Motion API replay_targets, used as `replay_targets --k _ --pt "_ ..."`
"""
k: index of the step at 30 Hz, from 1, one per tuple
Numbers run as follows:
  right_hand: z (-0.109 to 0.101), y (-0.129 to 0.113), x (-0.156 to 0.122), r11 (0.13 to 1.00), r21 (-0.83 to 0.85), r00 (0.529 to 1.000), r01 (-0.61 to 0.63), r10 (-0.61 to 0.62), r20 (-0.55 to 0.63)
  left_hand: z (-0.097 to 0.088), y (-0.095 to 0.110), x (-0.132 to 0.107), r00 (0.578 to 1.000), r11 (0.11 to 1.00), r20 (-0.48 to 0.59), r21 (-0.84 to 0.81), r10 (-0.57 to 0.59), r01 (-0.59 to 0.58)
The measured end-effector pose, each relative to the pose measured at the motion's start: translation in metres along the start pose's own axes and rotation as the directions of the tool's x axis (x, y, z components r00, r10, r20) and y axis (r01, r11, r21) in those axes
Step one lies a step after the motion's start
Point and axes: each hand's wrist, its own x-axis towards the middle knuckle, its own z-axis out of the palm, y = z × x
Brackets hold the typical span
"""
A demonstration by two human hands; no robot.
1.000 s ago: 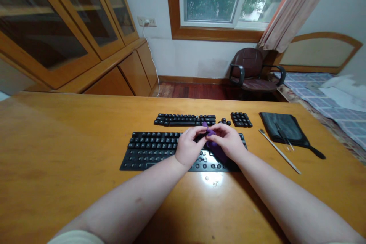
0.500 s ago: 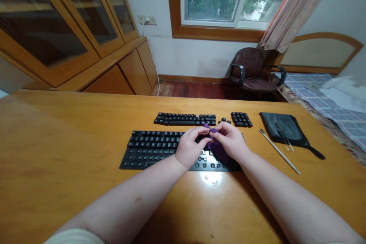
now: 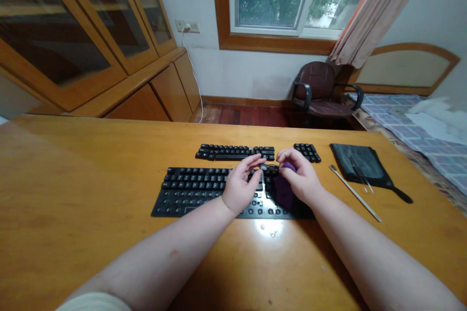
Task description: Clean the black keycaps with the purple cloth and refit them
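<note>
A black keyboard [image 3: 193, 185] lies on the wooden desk in front of me, with keycaps on its upper left part and bare key stems along its lower rows. Over its middle is my left hand [image 3: 241, 182], thumb and fingertips around a small dark keycap [image 3: 263, 167]. My right hand [image 3: 301, 175] grips a purple cloth [image 3: 283, 193], which hangs down over the right part of the keyboard. Both hands partly cover the keyboard. Behind it, loose keycaps [image 3: 237, 157] stand in rows, and a separate block of number-pad keycaps [image 3: 307, 152] sits to the right.
On the desk's right lie a dark pouch [image 3: 355, 160] with tweezers [image 3: 360, 175] on top and a thin pale brush [image 3: 355, 194]. Small bits [image 3: 273, 234] lie before the keyboard. Beyond the desk are a chair [image 3: 321, 87], a bed and a glass-door cabinet.
My hands have moved apart. The purple cloth has gone rightward with my right hand, away from my left fingers, and a keycap now shows at the left fingertips.
</note>
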Motion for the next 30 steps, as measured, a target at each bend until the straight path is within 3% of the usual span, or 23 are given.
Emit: replay_targets --k 2,5,12,16,21,25,28,30 --pt "-0.003 -0.005 0.000 0.980 -0.157 0.986 0.124 -0.104 0.133 -0.001 0.000 0.000 1.000 1.000 0.022 0.001 -0.017 0.017" --pt "-0.006 -0.010 0.000 0.940 -0.252 0.949 0.228 -0.157 0.274 -0.003 0.000 0.000 0.999 0.999 0.043 0.041 -0.019 0.017" --pt "-0.009 -0.018 0.002 0.892 -0.384 0.940 0.239 -0.114 0.320 -0.003 -0.001 -0.003 0.988 0.988 0.131 0.118 0.081 -0.097" --pt "-0.020 -0.033 0.005 0.820 -0.538 0.944 0.196 -0.008 0.331 -0.005 0.003 -0.001 0.974 0.947 0.186 0.268 0.132 -0.179" --pt "-0.038 -0.036 0.010 0.605 -0.794 0.945 0.052 0.227 0.235 -0.004 0.008 0.001 0.914 0.725 0.398 0.604 0.084 -0.329" --pt "-0.037 -0.028 0.009 0.464 -0.885 0.866 0.030 0.430 0.255 -0.001 0.007 -0.001 0.886 0.623 0.463 0.684 0.032 -0.380" --pt "-0.029 -0.025 0.007 0.446 -0.893 0.796 0.064 0.517 0.315 -0.001 0.005 -0.001 0.881 0.600 0.473 0.699 0.019 -0.388" --pt "-0.025 -0.024 0.007 0.446 -0.892 0.778 0.075 0.533 0.332 -0.001 0.004 -0.001 0.881 0.601 0.473 0.701 0.012 -0.384"
